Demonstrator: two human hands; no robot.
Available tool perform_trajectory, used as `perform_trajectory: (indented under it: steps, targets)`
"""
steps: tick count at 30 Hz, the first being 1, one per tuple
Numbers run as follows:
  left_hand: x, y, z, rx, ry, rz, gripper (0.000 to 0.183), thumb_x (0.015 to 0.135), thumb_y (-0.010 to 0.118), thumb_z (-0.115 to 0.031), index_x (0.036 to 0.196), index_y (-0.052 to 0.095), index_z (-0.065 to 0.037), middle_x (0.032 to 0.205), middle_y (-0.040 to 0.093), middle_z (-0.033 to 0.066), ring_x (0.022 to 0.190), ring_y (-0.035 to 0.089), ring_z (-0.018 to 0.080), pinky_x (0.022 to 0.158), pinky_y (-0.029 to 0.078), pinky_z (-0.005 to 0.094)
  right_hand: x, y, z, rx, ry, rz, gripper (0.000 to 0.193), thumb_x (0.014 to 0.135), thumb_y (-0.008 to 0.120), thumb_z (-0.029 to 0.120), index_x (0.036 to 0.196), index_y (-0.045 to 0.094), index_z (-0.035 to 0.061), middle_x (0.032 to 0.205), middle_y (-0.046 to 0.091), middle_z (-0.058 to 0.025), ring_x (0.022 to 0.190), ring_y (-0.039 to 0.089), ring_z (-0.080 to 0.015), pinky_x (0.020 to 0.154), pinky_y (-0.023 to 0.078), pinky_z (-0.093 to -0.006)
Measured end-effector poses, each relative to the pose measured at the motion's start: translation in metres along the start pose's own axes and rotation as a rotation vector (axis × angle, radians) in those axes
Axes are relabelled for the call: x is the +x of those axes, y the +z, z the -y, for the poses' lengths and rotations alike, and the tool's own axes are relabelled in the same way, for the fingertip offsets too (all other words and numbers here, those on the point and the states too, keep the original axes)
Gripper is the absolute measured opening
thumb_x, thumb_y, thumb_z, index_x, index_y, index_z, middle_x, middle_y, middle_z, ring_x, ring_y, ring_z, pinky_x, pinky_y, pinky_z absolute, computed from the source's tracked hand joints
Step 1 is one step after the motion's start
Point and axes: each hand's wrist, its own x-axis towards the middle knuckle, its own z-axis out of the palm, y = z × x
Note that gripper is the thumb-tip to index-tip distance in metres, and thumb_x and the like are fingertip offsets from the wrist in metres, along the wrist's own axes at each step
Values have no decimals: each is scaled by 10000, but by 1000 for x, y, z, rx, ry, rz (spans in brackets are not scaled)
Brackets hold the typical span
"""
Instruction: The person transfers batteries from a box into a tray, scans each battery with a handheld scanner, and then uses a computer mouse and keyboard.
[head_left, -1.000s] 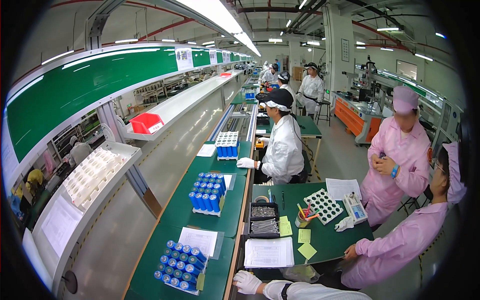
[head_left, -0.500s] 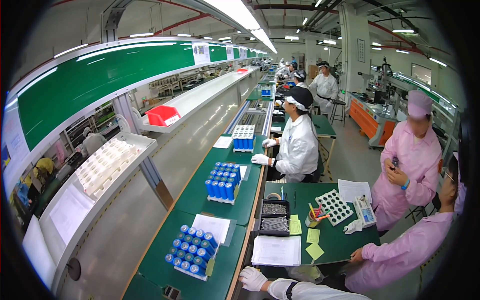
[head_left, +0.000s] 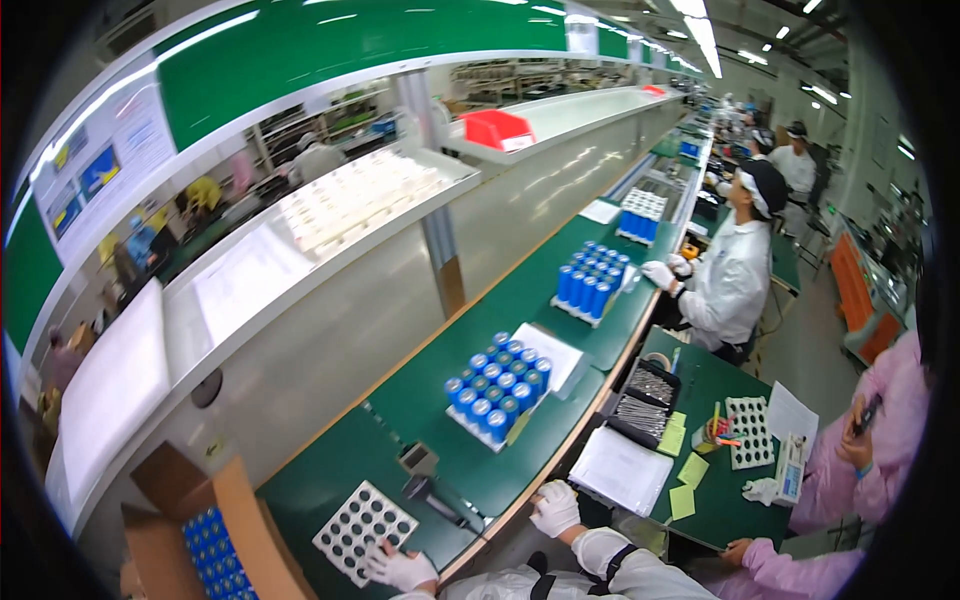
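My left hand (head_left: 402, 568), in a white glove, lies with its fingers spread on the corner of a white cell tray (head_left: 352, 548) with rows of round holes. The tray sits flat on the green bench at the near end. My right hand (head_left: 555, 508), also gloved, rests at the bench's right edge with its fingers loosely bent and nothing visible in them. Between the hands lies a black handheld device (head_left: 432, 494) like a scanner, beside a small grey box-like piece (head_left: 417, 459). Beyond them, blue cylindrical cells (head_left: 495, 385) stand upright in a block.
An open carton (head_left: 268, 535) of blue cells stands at the lower left. Farther along the bench are more cell blocks (head_left: 590, 280) and a co-worker (head_left: 735, 265). The right side table holds paper sheets (head_left: 620, 470) and bins of metal parts (head_left: 645, 400). Pink sleeves (head_left: 800, 572) are close at right.
The view has swung left and down, bringing the carton, the holed tray and my left hand into sight. My right hand stays at the bench edge.
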Motion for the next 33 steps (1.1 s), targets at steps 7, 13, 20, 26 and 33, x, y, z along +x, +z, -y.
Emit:
perform_trajectory:
  steps: [7,13,20,26,33]
  targets:
    - [-1,-17,-48,12,64,95,661,707,658,-333,1321,538,-121,1393,429,147,1401,278,423,1149,171,603,8,-1,20,-11,199,121,227,625,701,151,840,641,108,893,613,-113,898,587,-338,818,462,-485]
    - [4,-32,-49,-154,200,228,644,699,728,-308,1296,560,-134,1399,422,115,1394,273,417,1127,175,631,44,16,92,341,129,98,416,731,741,230,1105,633,82,1104,594,-150,1080,571,-357,928,474,-458]
    - [13,-31,-35,-159,439,214,546,766,702,-321,1289,599,-200,1394,476,91,1345,362,370,1075,274,606,67,49,103,172,438,327,599,792,698,238,1344,533,77,1297,534,-203,1171,541,-395,996,461,-462]
    - [10,-3,-43,-185,343,203,558,789,711,-282,1327,574,-228,1465,401,64,1405,286,371,1116,230,615,58,69,69,194,545,430,646,804,709,167,1380,456,25,1123,610,-274,1066,588,-445,941,469,-487]
    - [9,9,-53,-302,352,107,487,758,703,-216,1242,658,-188,1418,435,80,1354,337,395,1113,283,574,63,70,58,213,499,471,629,789,726,165,1347,480,8,1102,616,-257,1056,591,-428,929,471,-482]
